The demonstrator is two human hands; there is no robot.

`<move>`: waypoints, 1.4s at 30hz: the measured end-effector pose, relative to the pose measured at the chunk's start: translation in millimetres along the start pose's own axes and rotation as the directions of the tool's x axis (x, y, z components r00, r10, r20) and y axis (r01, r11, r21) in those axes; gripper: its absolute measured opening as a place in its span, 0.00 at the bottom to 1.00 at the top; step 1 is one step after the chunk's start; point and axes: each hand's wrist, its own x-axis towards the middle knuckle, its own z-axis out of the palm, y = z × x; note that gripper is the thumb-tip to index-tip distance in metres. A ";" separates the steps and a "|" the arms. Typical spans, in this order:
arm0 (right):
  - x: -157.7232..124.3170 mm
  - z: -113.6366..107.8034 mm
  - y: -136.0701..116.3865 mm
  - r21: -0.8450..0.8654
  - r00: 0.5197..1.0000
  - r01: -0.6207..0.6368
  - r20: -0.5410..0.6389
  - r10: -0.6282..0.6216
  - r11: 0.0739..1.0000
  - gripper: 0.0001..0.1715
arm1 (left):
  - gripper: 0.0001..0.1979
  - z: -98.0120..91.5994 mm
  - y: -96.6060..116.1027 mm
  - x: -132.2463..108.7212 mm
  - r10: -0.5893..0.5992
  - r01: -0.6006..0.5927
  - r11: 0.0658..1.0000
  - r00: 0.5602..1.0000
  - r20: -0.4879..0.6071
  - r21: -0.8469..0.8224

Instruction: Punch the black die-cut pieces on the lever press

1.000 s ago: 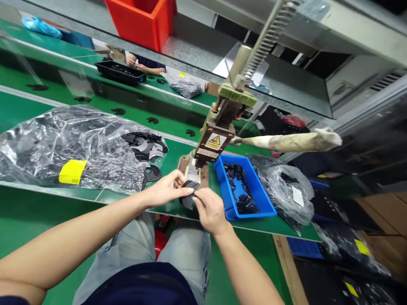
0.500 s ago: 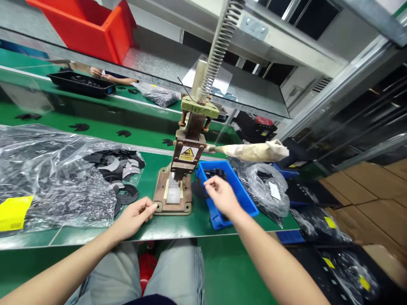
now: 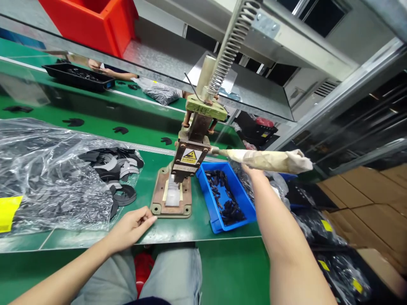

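My left hand rests on the green bench with its fingers curled in, nothing visible in them. Its thumb lies near the front left corner of the hand press's base plate. The press stands upright, with a pale block under its ram. My right hand reaches past the cloth-wrapped lever, which hides most of the fingers. Beyond the blue bin, it is near a clear plastic bag. That blue bin holds small black pieces.
At the left lies a large plastic bag with dark curved pieces by its mouth. Several black pieces lie on the green strip behind. A red bin sits on the overhead shelf. Across the bench, another person's hands are near a black tray.
My right hand has moved from the blue bin's left side, where a dark piece was by its fingers, to beyond the bin behind the lever. My left hand stays by the press base.
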 end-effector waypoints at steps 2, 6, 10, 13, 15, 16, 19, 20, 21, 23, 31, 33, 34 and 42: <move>-23.2 14.2 3.4 0.022 0.998 0.026 0.057 -0.027 0.999 0.25 | 0.19 1.0 0.4 -0.3 -0.002 0.002 1.000 1.000 0.011 0.012; -73.8 38.8 0.2 0.095 0.941 0.155 0.290 -0.176 0.983 0.22 | 0.19 3.7 0.5 -2.1 -0.006 0.005 0.999 1.000 0.008 0.041; -110.6 63.8 -18.9 0.104 0.850 0.244 0.457 -0.264 0.964 0.44 | 0.18 6.2 0.8 -4.6 0.021 -0.021 0.996 1.000 -0.003 0.082; -123.2 81.4 -35.5 0.076 0.813 0.261 0.520 -0.261 0.962 0.37 | 0.18 7.0 1.7 -6.0 0.024 -0.025 0.995 1.000 0.006 0.096; -126.6 88.9 -42.8 0.069 0.805 0.260 0.536 -0.256 0.963 0.27 | 0.18 7.0 2.5 -6.5 0.020 -0.021 0.995 1.000 0.010 0.096; -127.6 90.9 -44.8 0.067 0.807 0.257 0.534 -0.253 0.964 0.25 | 0.18 6.8 2.8 -6.7 0.020 -0.021 0.995 1.000 0.007 0.096; -130.1 91.0 -45.5 0.058 0.833 0.240 0.500 -0.236 0.969 0.25 | 0.17 6.7 3.5 -6.9 0.029 -0.028 0.994 1.000 -0.005 0.102; -131.0 89.5 -44.3 0.054 0.844 0.232 0.485 -0.228 0.971 0.25 | 0.17 6.8 3.7 -7.0 0.032 -0.031 0.994 0.999 -0.009 0.105; -132.1 87.6 -42.6 0.052 0.855 0.223 0.469 -0.221 0.973 0.25 | 0.16 7.0 3.9 -7.0 0.033 -0.032 0.994 0.999 -0.011 0.107; -134.6 82.7 -37.6 0.054 0.879 0.203 0.430 -0.207 0.978 0.24 | 0.17 7.4 4.1 -7.0 0.029 -0.028 0.994 0.999 -0.013 0.108; -158.1 50.9 -12.9 0.101 0.992 0.087 0.085 -0.095 0.991 0.19 | 0.18 3.0 6.7 -6.1 0.028 -0.024 0.998 0.997 -0.074 0.053; -172.5 45.8 -20.1 0.152 0.988 0.148 0.007 -0.151 0.977 0.20 | 0.17 0.3 16.6 -5.9 0.052 -0.046 0.998 0.990 -0.130 0.048; -180.9 44.9 -27.5 0.180 0.980 0.197 -0.020 -0.196 0.964 0.20 | 0.16 -1.0 24.6 -5.7 0.076 -0.069 0.996 0.985 -0.153 0.050; -235.6 57.8 -114.7 0.361 0.714 0.700 -0.359 -0.600 0.616 0.11 | 0.15 0.5 96.0 0.3 0.393 -0.396 0.918 0.915 -0.094 -0.010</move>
